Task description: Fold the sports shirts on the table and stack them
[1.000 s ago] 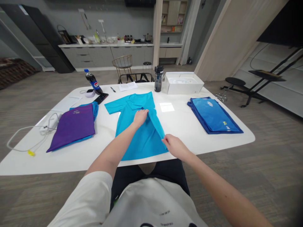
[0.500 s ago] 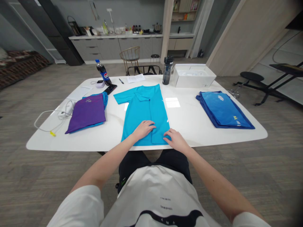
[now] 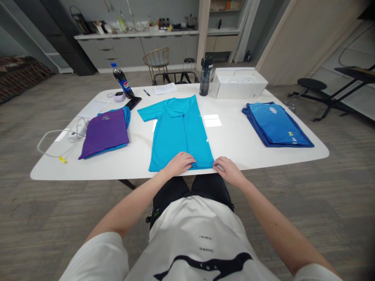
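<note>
A turquoise T-shirt (image 3: 170, 136) lies on the white table in front of me, its right side folded inward over the front so that only the left sleeve sticks out. My left hand (image 3: 181, 164) is at the bottom hem, fingers closed on the cloth near the folded-in edge, where the hem looks slightly bunched. At the shirt's lower right corner, my right hand (image 3: 229, 170) pinches the hem between thumb and fingers. The undersides of both hands' fingertips are partly hidden.
A folded purple shirt (image 3: 105, 132) lies on blue cloth at left, beside a white cable (image 3: 47, 134). Folded blue shirts (image 3: 275, 125) lie at right. Behind stand a cola bottle (image 3: 121, 80), a dark water bottle (image 3: 206, 78) and a white box (image 3: 238, 86). A phone (image 3: 133, 103) lies nearby.
My left hand has slid down and slightly right to the hem. My right hand has moved right to the shirt's corner and now grips it. The view has tilted a little downward.
</note>
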`<act>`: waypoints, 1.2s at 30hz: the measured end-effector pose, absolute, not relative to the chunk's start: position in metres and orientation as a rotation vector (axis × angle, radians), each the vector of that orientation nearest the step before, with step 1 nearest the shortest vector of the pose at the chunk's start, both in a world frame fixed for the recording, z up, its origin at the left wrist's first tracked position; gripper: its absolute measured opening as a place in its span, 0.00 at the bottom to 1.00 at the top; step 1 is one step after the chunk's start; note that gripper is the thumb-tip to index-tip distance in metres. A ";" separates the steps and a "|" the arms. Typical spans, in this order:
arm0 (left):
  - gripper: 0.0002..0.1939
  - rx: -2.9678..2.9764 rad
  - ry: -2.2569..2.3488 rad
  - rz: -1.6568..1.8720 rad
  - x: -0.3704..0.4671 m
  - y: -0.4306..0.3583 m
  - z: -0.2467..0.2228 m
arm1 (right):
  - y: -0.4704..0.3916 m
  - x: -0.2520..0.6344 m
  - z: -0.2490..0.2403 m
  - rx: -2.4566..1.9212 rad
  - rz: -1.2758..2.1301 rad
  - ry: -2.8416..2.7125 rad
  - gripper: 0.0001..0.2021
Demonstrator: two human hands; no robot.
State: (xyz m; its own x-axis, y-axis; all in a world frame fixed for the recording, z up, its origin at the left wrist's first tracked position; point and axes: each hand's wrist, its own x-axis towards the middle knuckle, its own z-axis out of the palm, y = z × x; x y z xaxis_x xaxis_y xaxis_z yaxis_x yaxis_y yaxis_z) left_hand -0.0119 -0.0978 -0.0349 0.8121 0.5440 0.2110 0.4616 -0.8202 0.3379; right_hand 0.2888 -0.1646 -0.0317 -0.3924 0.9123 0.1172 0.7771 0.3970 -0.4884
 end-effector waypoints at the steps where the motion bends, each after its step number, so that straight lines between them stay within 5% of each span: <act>1: 0.14 2.709 0.772 0.441 -0.011 -0.100 -0.035 | -0.166 0.289 -0.032 -1.458 0.510 -2.289 0.10; 22: 0.19 2.587 1.009 0.438 -0.018 -0.097 -0.017 | -0.145 0.279 -0.015 -1.583 0.770 -2.210 0.17; 36: 0.14 2.247 2.091 0.356 -0.136 0.109 0.012 | 0.110 0.156 0.014 -1.409 0.762 -2.471 0.12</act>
State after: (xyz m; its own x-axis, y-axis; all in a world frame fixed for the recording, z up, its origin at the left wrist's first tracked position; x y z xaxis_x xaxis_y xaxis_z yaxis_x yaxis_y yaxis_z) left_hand -0.1358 0.1088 0.0116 0.0582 0.9894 0.1331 0.9776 -0.0835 0.1931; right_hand 0.1558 0.1104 0.0139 -0.5273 0.8458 -0.0816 0.7448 0.4138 -0.5235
